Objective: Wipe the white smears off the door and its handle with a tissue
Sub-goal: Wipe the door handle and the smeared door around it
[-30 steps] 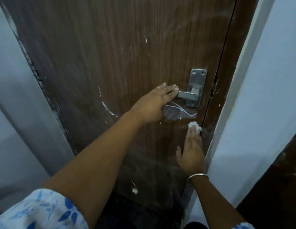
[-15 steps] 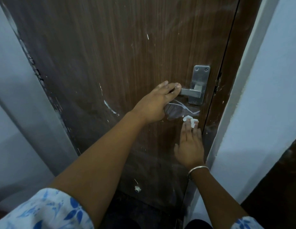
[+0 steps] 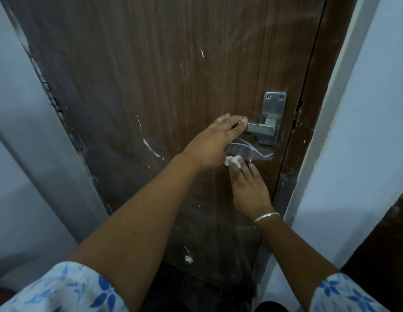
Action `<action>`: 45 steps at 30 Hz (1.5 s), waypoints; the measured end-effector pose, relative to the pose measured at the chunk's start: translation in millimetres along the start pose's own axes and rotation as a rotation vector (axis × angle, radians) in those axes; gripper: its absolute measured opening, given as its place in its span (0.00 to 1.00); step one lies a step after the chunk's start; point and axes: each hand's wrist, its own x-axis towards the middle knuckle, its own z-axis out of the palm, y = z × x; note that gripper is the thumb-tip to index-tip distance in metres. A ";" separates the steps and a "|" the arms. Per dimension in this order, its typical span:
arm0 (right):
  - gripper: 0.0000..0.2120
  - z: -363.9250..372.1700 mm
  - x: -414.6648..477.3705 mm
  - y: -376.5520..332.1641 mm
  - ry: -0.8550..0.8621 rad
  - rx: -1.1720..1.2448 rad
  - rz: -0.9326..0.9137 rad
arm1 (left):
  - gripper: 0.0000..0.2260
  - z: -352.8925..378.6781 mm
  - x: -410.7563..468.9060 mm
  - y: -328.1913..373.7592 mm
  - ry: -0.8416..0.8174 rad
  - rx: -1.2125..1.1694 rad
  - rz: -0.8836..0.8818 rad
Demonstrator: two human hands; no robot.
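Wood-grain door (image 3: 173,86): left hand (image 3: 209,147) gripping steel handle (image 3: 261,129), right hand (image 3: 247,183) pressing crumpled (white) tissue (image 3: 233,159).

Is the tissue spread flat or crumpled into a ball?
Crumpled. The tissue shows as a small white wad with uneven folds, pressed against the door under the fingertips of the right hand, just below the handle.

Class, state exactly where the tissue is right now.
In the head view the tissue sits under the right hand's fingertips, pressed on the door just below the handle, beside the left hand.
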 end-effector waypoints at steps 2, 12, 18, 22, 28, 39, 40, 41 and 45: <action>0.32 6.1 -16.7 11.3 -0.014 0.000 0.062 | 0.34 0.5 0.4 0.6 0.001 -0.010 -0.005; 0.27 -11.6 26.9 -11.3 0.018 -0.057 -0.109 | 0.35 -5.0 1.5 2.8 -0.032 0.014 -0.012; 0.27 -10.6 29.3 -13.7 -0.035 -0.128 -0.108 | 0.35 -24.7 8.2 -5.9 -0.083 -0.059 -0.017; 0.27 -24.1 39.1 -8.4 0.005 -0.173 -0.089 | 0.30 -29.0 11.6 -8.8 -0.053 -0.104 -0.002; 0.26 -31.6 55.7 -17.9 0.116 -0.141 -0.090 | 0.26 -26.3 9.9 -7.2 -0.034 -0.091 -0.002; 0.32 -16.8 30.0 5.2 0.030 -0.142 0.004 | 0.31 -22.8 10.1 -5.6 -0.061 -0.045 -0.028; 0.31 -15.6 27.4 7.1 0.012 -0.158 -0.036 | 0.31 -22.1 9.7 -5.0 -0.060 -0.037 -0.031; 0.30 -13.5 22.7 9.6 -0.003 -0.174 -0.071 | 0.30 -21.9 9.1 -4.1 -0.055 -0.038 -0.031; 0.33 -3.9 -6.7 27.8 0.022 -0.104 0.001 | 0.31 -21.6 7.2 0.7 -0.044 -0.072 -0.049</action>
